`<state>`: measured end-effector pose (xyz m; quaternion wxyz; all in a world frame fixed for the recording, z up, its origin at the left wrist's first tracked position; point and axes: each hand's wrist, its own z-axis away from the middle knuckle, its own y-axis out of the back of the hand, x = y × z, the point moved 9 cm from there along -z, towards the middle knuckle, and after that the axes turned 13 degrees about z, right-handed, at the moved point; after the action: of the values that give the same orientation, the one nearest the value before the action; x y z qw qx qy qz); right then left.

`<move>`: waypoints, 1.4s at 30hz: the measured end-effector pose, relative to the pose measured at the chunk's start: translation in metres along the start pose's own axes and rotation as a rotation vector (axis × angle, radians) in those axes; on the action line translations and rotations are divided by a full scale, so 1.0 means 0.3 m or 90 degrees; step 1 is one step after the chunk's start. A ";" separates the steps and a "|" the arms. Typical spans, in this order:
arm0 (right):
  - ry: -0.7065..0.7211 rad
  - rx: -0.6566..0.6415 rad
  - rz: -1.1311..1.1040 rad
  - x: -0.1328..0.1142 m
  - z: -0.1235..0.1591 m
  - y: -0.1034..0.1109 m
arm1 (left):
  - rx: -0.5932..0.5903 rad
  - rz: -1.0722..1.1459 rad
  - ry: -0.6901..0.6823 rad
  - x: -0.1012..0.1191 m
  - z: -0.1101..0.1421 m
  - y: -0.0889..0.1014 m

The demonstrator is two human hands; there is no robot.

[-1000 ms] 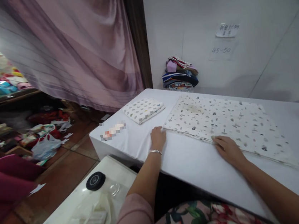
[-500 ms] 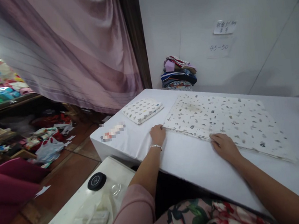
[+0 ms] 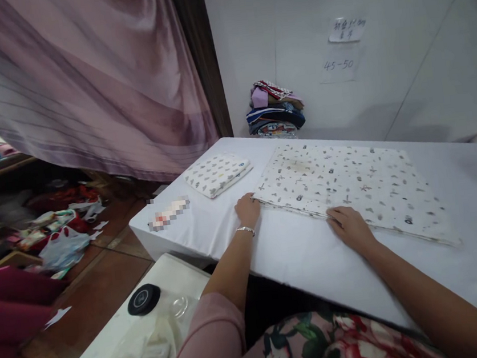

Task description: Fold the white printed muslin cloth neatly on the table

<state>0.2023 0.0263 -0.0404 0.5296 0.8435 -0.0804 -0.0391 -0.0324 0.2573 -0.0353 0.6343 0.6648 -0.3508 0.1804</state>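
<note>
A white cloth [image 3: 342,184] printed with small grey and brown motifs lies flat in layers on the white-covered table [image 3: 308,257]. My left hand [image 3: 248,211], with a bracelet at the wrist, is closed on the cloth's near left corner. Farther right along the same near edge, my right hand [image 3: 351,228] pinches the layers between thumb and fingers. A smaller folded cloth [image 3: 219,174] with grey heart-like shapes rests to the left, apart from both hands.
A stack of folded fabrics [image 3: 276,108] stands beyond the table by the wall. At lower left a white surface [image 3: 97,339] carries a round black object [image 3: 144,299]. A pink curtain [image 3: 159,84] hangs at left, above floor clutter with a plastic bag [image 3: 63,248].
The whole view has shifted slightly, so everything sits a little farther left and higher. Both hands keep their places on the cloth's near edge; the cloth looks the same.
</note>
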 end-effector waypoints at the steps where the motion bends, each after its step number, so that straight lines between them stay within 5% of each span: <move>1: 0.003 -0.007 0.002 -0.002 -0.001 -0.001 | 0.000 0.012 0.006 -0.005 -0.003 0.009; 6: 0.014 -0.023 0.013 -0.013 0.000 0.006 | -0.019 0.033 0.026 -0.036 -0.014 0.031; 13: 0.028 -0.023 -0.011 -0.053 -0.037 0.016 | -0.011 -0.093 -0.056 -0.004 0.010 0.015; 23: 0.058 -0.084 -0.036 -0.200 -0.218 -0.033 | -0.015 -0.105 -0.354 0.144 0.077 -0.049; 36: 0.049 -0.112 -0.091 -0.200 -0.241 -0.064 | -0.047 -0.043 -0.342 0.138 0.062 -0.057; 42: -0.033 -0.136 -0.186 -0.157 -0.258 -0.100 | -0.016 -0.053 -0.371 0.150 0.079 -0.048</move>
<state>0.1704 0.1160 -0.0346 0.6025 0.7840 0.0344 -0.1455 0.0037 0.2230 -0.0179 0.5218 0.6946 -0.4928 -0.0490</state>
